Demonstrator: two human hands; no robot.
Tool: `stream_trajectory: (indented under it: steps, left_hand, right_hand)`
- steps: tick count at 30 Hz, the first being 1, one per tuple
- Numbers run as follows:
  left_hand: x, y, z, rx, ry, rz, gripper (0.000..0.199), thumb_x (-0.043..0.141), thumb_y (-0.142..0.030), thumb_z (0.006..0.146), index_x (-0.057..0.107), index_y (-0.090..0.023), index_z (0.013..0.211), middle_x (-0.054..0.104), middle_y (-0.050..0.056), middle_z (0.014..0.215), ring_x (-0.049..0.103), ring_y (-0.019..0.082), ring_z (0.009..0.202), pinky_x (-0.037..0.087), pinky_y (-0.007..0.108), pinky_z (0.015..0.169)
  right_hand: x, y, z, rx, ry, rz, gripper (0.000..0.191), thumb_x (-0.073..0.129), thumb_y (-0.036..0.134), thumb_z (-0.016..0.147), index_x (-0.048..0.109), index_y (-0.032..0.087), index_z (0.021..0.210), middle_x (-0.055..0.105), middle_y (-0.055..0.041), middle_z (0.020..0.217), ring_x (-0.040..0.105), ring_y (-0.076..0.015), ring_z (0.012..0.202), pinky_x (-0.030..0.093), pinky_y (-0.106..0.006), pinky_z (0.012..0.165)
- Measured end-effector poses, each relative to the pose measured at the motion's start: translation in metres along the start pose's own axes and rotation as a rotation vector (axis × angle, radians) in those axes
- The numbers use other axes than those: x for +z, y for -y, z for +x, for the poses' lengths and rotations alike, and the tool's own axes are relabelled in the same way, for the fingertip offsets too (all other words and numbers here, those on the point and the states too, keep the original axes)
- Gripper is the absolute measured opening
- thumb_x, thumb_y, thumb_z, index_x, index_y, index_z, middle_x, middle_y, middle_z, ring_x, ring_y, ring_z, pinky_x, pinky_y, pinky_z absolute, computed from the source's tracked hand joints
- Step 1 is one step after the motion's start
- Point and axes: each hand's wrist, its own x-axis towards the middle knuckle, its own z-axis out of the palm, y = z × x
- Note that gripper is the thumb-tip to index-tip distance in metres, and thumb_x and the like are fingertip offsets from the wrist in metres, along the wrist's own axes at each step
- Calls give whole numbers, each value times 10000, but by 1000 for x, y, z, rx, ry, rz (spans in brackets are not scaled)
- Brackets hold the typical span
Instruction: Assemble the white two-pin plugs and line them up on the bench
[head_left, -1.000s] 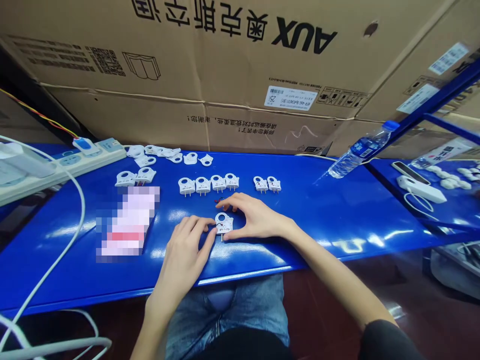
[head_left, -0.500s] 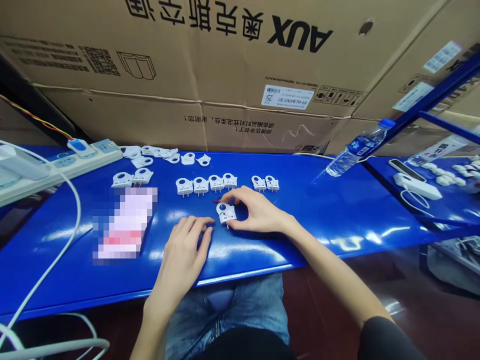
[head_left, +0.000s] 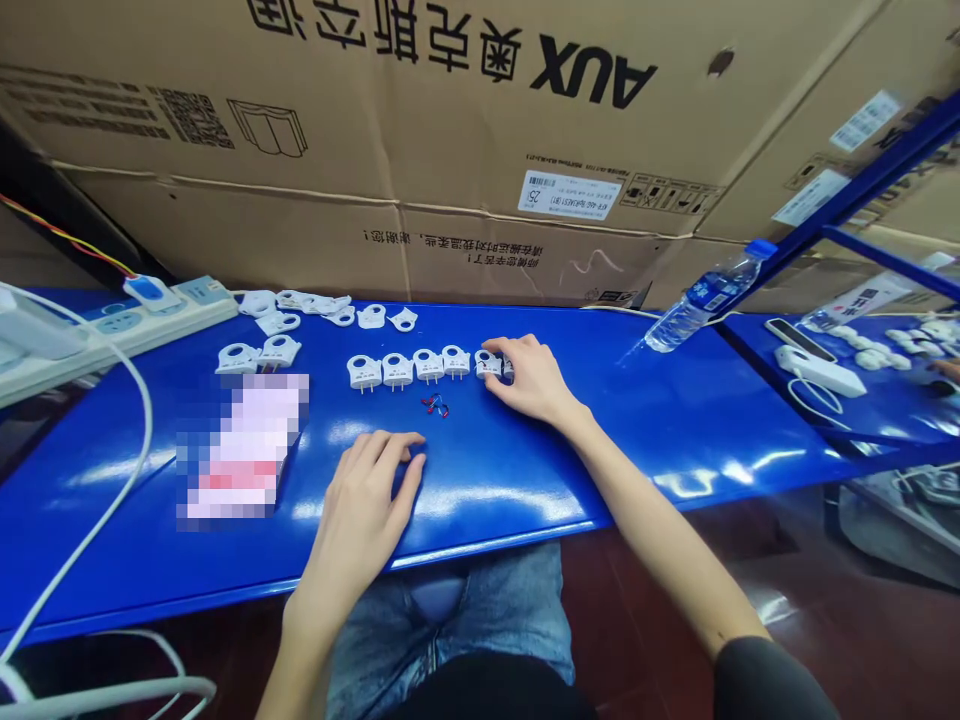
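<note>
Six white two-pin plugs (head_left: 428,366) sat in a row near the far edge of the blue bench (head_left: 525,480) | right hand (head_left: 531,380) arched over the end, fingers spread, fingertips (head_left: 489,345) down on the last two, no clear pinch | left hand (head_left: 365,490) loosely curled, empty, near the front edge | red-and-blue wire bits (head_left: 435,404) lay just below the row

blurred pack (head_left: 244,450): unreadable | plug (head_left: 488,363) part hid by R hand (head_left: 531,378) | red/blue bits (head_left: 436,404): prob wire, tiny
</note>
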Motion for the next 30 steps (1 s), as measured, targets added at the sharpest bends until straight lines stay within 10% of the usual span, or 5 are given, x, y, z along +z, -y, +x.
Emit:
stream_trajectory:
  steps: [7, 16, 30]
  left_hand:
    - [-1, -1, 1, -4, 18, -4, 253, 418, -364, 1081, 624, -248, 1169, 697, 65, 1078, 645, 258, 1013, 509, 456, 922]
    - [0, 0, -1, 7, 4, 2, 264, 420, -370, 1082, 623, -242, 1193, 686, 68, 1036, 647, 253, 995, 518, 457, 918]
    - [0, -1, 0, -47, -29, -37, 321, 448, -384, 1068, 539, -230, 1335, 650, 65, 1044, 656, 259, 1021, 523, 438, 929]
  right_hand:
    - [4, 7, 0, -64, -12, 7, 595, 621, 371, 941, 549, 218, 1511, 651, -114, 1469, 519, -348, 1353, 444, -532, 1070]
    - [31, 15, 8, -240, -40, -8, 690, 642, 367, 932, 464, 177, 1571, 601, -132, 1530, 391, -358, 1521, 67, -691, 1299]
    - [11, 31, -5, -305, -153, 119, 515, 659, 443, 966, 583, 221, 1424, 707, -81, 1365, 543, -302, 1350, 56, -643, 1332]
